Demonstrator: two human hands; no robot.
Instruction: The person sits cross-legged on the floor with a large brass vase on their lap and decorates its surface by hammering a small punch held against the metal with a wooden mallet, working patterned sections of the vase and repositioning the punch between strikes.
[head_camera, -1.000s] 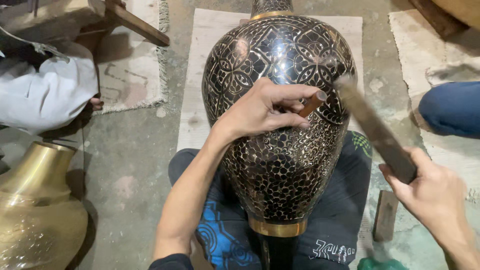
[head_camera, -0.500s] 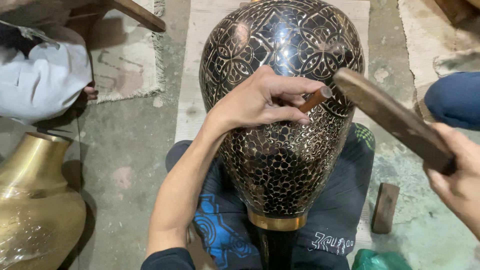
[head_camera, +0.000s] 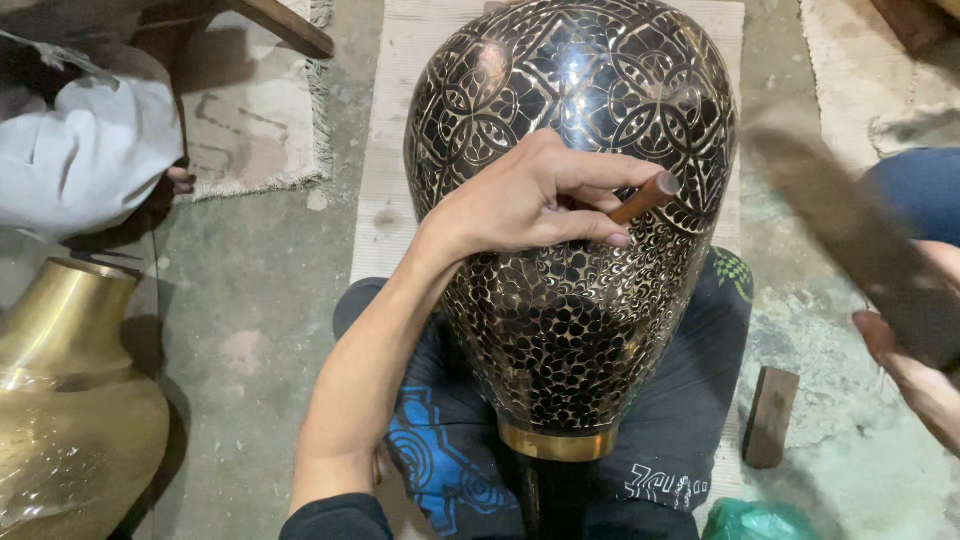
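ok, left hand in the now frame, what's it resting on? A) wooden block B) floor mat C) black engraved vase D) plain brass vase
C: the left hand lies on the black engraved vase, pinching a small brown tool against it; the plain brass vase stands apart at far left.

Metalcraft floor workshop, engraved black vase (head_camera: 570, 200), plain brass vase (head_camera: 70, 400), worn mats (head_camera: 260, 130), concrete floor (head_camera: 270, 330)
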